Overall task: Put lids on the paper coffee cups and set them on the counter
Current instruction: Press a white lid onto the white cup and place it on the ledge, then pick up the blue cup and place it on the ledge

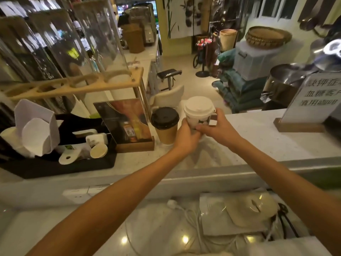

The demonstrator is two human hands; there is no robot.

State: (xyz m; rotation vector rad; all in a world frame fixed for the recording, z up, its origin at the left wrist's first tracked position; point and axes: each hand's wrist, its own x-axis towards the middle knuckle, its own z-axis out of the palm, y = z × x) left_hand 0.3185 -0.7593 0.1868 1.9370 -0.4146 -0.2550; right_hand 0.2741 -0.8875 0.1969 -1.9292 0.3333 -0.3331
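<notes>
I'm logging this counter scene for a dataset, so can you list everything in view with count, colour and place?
Kraft cup: one, brown, black lid, on counter.
White cup: one, white lid, held right of kraft cup.
Framed picture: one, dark, left of kraft cup.
Black tray: one, far left, holding paper filters.
Sign: one, white, wooden base, far right.
Wooden rack: one, tan, above tray.
Left hand: grip on white cup.
Right hand: grip on white cup.

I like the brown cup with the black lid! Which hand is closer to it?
Left. The left hand sits right beside the brown cup, gripping the white cup. The right hand holds the white cup's far side, farther away.
</notes>
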